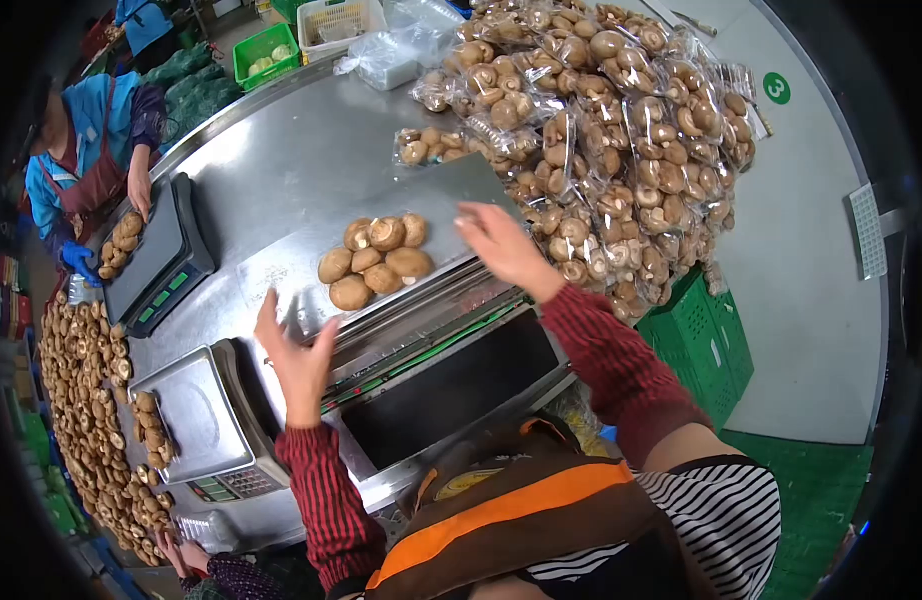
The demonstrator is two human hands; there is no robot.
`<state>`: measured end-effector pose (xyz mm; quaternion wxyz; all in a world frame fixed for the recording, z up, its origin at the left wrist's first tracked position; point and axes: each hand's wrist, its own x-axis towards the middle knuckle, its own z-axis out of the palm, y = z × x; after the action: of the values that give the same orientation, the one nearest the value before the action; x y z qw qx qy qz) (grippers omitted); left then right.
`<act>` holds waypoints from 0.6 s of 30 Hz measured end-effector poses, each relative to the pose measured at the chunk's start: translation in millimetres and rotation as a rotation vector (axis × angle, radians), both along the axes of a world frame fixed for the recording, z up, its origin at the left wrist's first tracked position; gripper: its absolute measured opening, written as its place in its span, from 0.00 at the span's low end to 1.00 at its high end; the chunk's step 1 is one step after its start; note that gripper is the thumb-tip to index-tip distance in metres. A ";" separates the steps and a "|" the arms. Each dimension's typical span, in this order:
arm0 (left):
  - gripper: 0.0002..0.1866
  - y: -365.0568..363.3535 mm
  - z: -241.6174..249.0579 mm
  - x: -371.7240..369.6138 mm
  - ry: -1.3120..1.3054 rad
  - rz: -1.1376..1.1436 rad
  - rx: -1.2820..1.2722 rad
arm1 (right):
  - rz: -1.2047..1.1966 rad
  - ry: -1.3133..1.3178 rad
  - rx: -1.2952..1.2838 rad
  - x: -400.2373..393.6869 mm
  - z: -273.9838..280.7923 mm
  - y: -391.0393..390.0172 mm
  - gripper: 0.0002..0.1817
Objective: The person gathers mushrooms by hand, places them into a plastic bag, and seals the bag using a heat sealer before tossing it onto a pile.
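Note:
A small group of brown shiitake mushrooms (385, 277) rests on the metal plate of a wrapping station (311, 245) in front of me. My left hand (299, 365) is near the front left of this group, thumb and fingers spread, holding nothing. On the other side, my right hand (506, 248) hovers over the plate's right end, its fingers stretched toward the mushrooms and apart from them. A dark flat panel (451, 390) lies below the plate, between my forearms.
Bagged mushrooms (611, 150) are heaped at right, above green crates (696, 340). At left stand a black scale (166, 250) and a scale with a steel tray (196, 400), beside loose mushrooms (86, 400). A co-worker (91, 150) handles mushrooms at the black scale; another person's hands (181, 552) show lower left.

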<state>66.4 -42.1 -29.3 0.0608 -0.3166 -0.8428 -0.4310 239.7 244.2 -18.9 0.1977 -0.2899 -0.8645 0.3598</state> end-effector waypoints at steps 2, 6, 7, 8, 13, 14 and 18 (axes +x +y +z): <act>0.25 -41.2 -5.2 18.0 0.037 0.245 -0.246 | -0.004 -0.057 -0.034 42.4 9.8 3.2 0.25; 0.20 -44.3 -4.4 51.0 0.205 0.315 -0.483 | 0.044 -0.468 0.378 62.4 -2.5 -17.6 0.25; 0.20 -34.1 -0.5 53.4 0.196 0.306 -0.537 | 0.064 -0.421 0.438 54.1 -8.5 -22.5 0.26; 0.19 -28.2 -3.5 49.4 0.099 0.227 -0.526 | 0.109 -0.352 0.453 47.1 -18.4 -23.1 0.24; 0.20 -56.4 5.5 32.1 -1.314 -0.002 0.251 | -0.075 -0.122 -1.198 57.9 25.5 -23.1 0.19; 0.21 -55.1 39.5 37.4 -1.661 -0.082 0.535 | 0.083 -0.019 -1.680 71.0 18.0 -14.5 0.18; 0.23 -37.2 103.0 8.3 -1.254 -0.345 0.902 | 0.361 0.657 -1.768 34.3 66.4 4.3 0.17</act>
<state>74.7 -79.3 73.7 -0.3707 -0.0856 -0.4030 -0.8324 273.9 248.4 47.5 0.0814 -0.0813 -0.2135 0.9701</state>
